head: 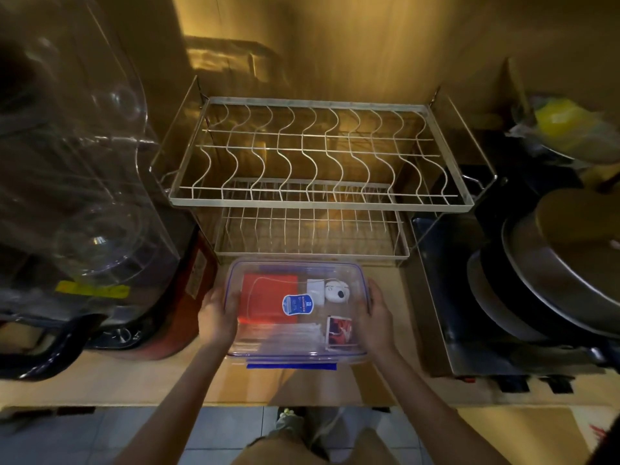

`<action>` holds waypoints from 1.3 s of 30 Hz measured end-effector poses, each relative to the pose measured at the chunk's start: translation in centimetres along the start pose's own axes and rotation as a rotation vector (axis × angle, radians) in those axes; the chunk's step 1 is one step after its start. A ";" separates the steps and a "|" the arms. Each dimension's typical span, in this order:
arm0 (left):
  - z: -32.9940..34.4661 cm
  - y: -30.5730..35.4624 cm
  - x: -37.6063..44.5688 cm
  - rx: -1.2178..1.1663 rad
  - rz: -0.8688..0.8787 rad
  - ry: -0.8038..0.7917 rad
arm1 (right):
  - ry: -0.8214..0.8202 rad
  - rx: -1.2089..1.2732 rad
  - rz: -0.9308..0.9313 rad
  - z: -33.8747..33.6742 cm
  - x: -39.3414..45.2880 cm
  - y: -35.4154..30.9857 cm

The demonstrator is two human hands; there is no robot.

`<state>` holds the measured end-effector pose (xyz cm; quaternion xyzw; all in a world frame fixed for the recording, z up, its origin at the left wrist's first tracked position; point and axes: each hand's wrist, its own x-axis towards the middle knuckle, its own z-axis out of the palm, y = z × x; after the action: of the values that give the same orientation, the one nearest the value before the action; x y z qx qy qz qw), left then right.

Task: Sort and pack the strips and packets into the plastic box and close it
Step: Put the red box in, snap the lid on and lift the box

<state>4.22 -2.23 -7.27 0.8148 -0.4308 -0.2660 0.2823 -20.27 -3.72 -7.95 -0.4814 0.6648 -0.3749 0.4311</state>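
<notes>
A clear plastic box (268, 347) with a blue-trimmed lid and a blue clasp at its near edge sits on the wooden counter in front of a dish rack. The lid is on, with a blue label (298, 304) at its middle. Through it I see a red packet (265, 293), a white round item (337, 290), a small white packet (315, 288) and a red-and-white packet (340, 332). My left hand (218, 315) grips the box's left side. My right hand (375, 317) grips its right side.
A two-tier wire dish rack (312, 203) stands just behind the box. Clear plastic containers and a dark appliance (84, 203) crowd the left. Stacked pans and lids (543, 270) on a stove fill the right. The counter's front edge (201, 402) lies below my arms.
</notes>
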 end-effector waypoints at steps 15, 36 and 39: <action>-0.1 0.3 0.0 -0.073 -0.049 0.087 | -0.042 -0.367 -0.086 0.1 0.6 0.2; 0.8 -0.3 -0.3 0.035 -0.123 -0.014 | -0.114 -0.642 -0.156 -0.9 1.7 -0.6; 0.7 -0.4 -0.3 0.045 -0.102 -0.005 | -0.044 -0.880 -0.267 0.3 2.5 -2.8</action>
<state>3.78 -1.98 -7.99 0.8412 -0.3954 -0.2723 0.2487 -19.47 -6.89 -6.03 -0.7079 0.6836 -0.0989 0.1473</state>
